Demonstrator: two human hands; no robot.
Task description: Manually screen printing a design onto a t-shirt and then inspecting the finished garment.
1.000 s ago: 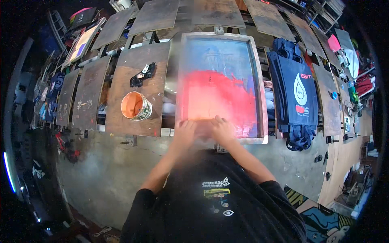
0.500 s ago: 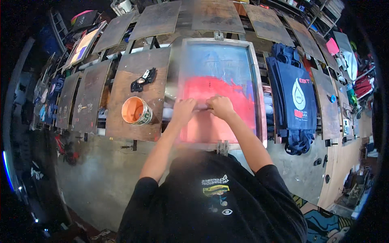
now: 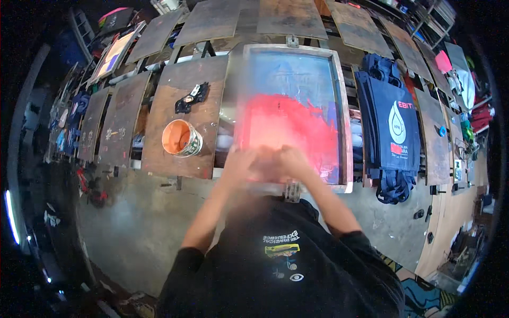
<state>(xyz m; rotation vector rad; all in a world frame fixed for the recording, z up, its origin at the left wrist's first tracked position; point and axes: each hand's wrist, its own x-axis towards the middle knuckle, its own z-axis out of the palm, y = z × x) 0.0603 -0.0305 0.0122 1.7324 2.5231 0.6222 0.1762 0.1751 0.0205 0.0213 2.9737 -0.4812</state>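
Note:
A wooden-framed printing screen lies in front of me, its blue mesh partly covered with red ink. Both hands are over the near end of the mesh. My left hand and my right hand are closed side by side on a squeegee, which is blurred and mostly covered by the fingers. A metal clamp sits at the frame's near edge, close to my chest.
Left of the screen, a wooden board carries an orange-lined bucket and a crumpled black cloth. To the right lie stacked navy tote bags. More boards line the far side.
My hands and the squeegee have come down the mesh toward me, to the screen's near end. The whole view has shifted slightly.

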